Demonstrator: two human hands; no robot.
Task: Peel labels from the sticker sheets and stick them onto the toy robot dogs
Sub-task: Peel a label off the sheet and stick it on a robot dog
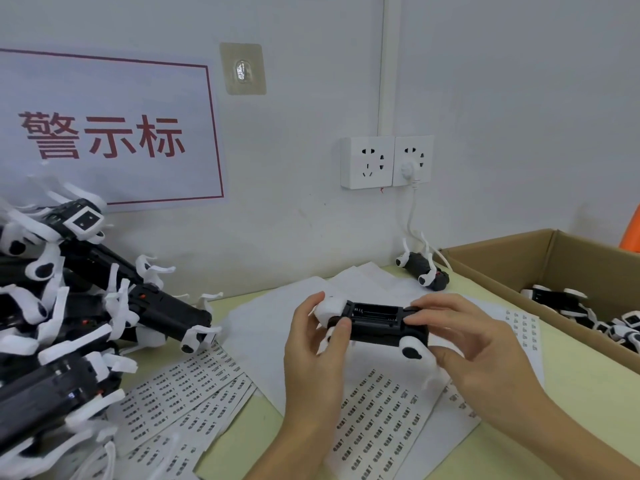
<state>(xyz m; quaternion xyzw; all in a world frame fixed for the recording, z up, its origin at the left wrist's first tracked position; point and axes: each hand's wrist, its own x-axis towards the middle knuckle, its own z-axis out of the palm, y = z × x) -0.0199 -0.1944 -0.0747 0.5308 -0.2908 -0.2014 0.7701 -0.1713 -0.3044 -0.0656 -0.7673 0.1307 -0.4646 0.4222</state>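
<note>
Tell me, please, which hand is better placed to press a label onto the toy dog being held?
Probably the right hand: its fingertips rest on the toy dog beside the open battery compartment, while the left hand grips the other end.

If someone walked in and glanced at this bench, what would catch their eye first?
Probably the toy robot dog held belly-up in the middle, its open battery bay showing, with the left hand and right hand gripping its ends above the sticker sheets. Next, the heap of black-and-white dogs piled on the left. Behind them, a wall sign with big red characters.
</note>
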